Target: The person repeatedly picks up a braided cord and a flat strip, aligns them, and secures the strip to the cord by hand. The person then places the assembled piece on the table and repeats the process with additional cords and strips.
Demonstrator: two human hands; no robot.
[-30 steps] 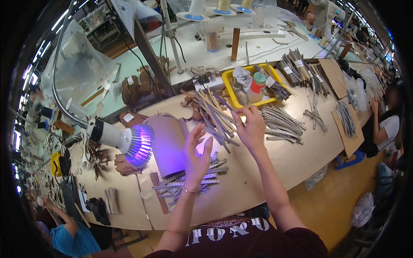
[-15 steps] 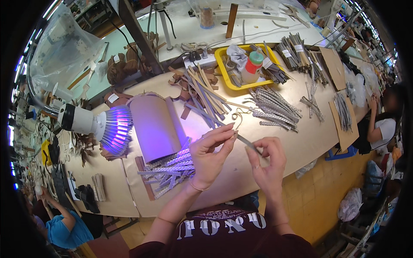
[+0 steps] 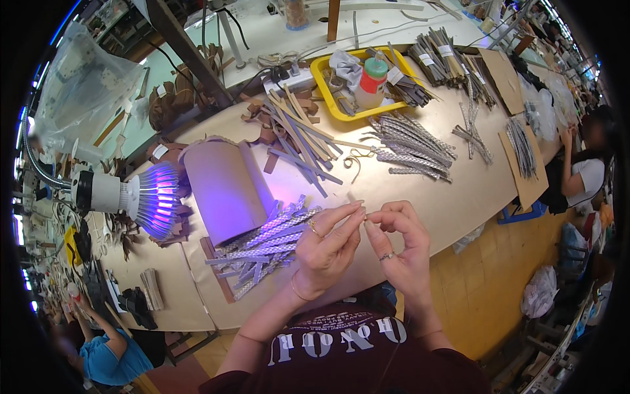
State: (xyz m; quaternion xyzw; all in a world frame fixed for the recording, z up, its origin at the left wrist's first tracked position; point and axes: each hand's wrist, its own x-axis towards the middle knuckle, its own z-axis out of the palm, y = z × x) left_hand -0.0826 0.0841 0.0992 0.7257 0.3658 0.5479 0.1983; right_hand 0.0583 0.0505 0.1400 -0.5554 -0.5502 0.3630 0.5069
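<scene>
my left hand (image 3: 328,246) and my right hand (image 3: 400,243) raised together over the table edge (image 3: 453,217), fingertips of both pinched closed on 1 small thin strip (image 3: 363,213) between them, pile of silver patterned strips (image 3: 262,243) just left, purple lamp (image 3: 147,197) beyond

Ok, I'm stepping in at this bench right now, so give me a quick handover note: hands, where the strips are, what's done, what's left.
Left hand: fingertips pinched on a thin strip end, hard to see.
Right hand: pinching the same spot, fingertips meeting the left's.
Patterned strips: loose pile under the purple lamp, beside the cardboard roll.
More silver strips lie near the yellow tray.
Done: cannot tell how many.
Left: apparently the pile by the lamp.
</scene>
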